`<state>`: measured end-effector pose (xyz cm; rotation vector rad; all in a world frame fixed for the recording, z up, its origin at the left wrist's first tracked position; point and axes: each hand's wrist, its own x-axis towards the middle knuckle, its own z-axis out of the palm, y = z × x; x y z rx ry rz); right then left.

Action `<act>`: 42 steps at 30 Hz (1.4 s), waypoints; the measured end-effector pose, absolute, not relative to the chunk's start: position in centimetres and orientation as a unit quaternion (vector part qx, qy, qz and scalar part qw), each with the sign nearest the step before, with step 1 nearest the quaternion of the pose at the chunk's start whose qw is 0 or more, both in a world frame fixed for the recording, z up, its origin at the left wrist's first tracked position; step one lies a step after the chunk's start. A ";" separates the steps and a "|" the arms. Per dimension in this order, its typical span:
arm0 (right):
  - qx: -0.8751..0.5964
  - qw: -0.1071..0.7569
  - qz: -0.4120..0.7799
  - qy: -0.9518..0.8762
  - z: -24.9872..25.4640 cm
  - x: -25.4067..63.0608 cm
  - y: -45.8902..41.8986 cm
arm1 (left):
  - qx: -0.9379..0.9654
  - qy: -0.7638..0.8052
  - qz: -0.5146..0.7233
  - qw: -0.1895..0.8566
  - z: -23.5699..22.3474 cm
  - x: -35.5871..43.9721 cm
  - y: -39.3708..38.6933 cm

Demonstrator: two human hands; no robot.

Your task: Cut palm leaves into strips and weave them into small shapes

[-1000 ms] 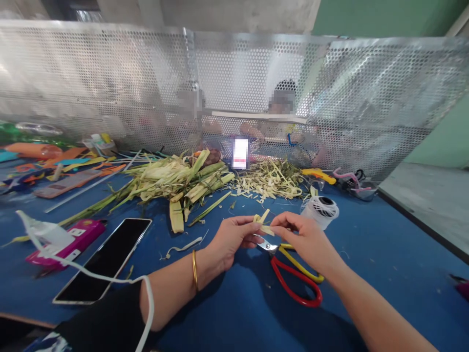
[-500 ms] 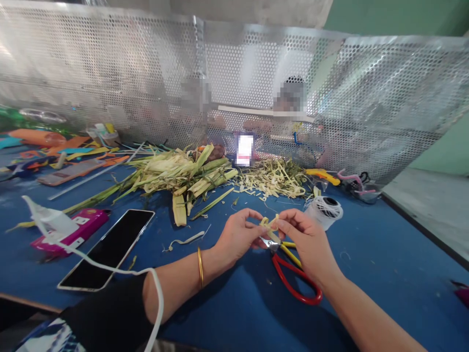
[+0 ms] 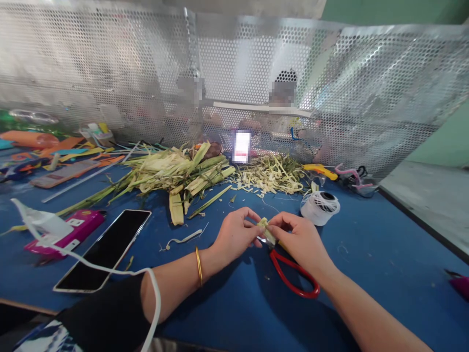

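Between my two hands is a small folded strip of pale green plant leaf (image 3: 269, 236). My left hand (image 3: 238, 232) pinches its left side between thumb and fingers, a gold bangle around the wrist. From the right, my right hand (image 3: 298, 239) grips the same strip, fingertips close to the left ones. Scissors with red handles (image 3: 295, 276) lie on the blue table under the hands, their blades partly hidden. A spool of white thread (image 3: 320, 208) stands beyond my right hand. Left of my hands lies a thin loose strip (image 3: 185, 238).
A heap of long leaves and stalks (image 3: 172, 173) lies at the back, beside a pile of cut scraps (image 3: 274, 175). A black-screened phone (image 3: 104, 252), a magenta box (image 3: 68, 232) and a white cable (image 3: 156, 288) are at left. A perforated metal screen (image 3: 252, 58) closes off the back.
My fingers have drawn closer together, and the strip's raised loop and ends are now mostly tucked between them. The view has shifted slightly.
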<state>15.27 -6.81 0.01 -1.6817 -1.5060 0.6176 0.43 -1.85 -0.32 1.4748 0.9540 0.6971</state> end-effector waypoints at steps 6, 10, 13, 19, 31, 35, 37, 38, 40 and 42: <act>-0.660 0.413 0.277 -0.563 -0.2 15.2 -6.7 | 0.666 0.412 0.290 0.550 -0.3 0.3 -2.0; -0.625 0.451 0.333 -0.543 -0.5 15.3 -6.5 | 0.682 0.414 0.275 0.537 -0.2 0.2 -1.9; -0.622 0.446 0.341 -0.546 -0.6 15.4 -6.4 | 0.691 0.419 0.270 0.523 0.0 0.1 -1.7; -0.620 0.453 0.346 -0.539 -0.6 15.3 -6.4 | 0.716 0.414 0.259 0.499 -0.7 0.1 -1.9; -0.639 0.435 0.320 -0.548 -0.1 15.1 -6.5 | 0.710 0.366 0.198 0.568 -0.3 0.1 -1.9; -0.628 0.471 0.229 -0.575 -0.3 15.2 -6.3 | 0.689 0.304 0.159 0.639 0.1 -0.1 -1.7; -0.635 0.485 0.229 -0.556 -0.5 15.3 -6.3 | 0.679 0.282 0.140 0.663 0.3 -0.3 -1.6; -0.639 0.491 0.237 -0.544 -0.7 15.3 -6.2 | 0.671 0.278 0.136 0.674 0.4 -0.3 -1.5; -0.642 0.497 0.252 -0.527 -0.8 15.3 -6.2 | 0.653 0.278 0.135 0.692 0.6 -0.5 -1.4; -0.638 0.498 0.264 -0.524 -0.9 15.2 -6.2 | 0.636 0.286 0.131 0.705 0.8 -0.5 -1.5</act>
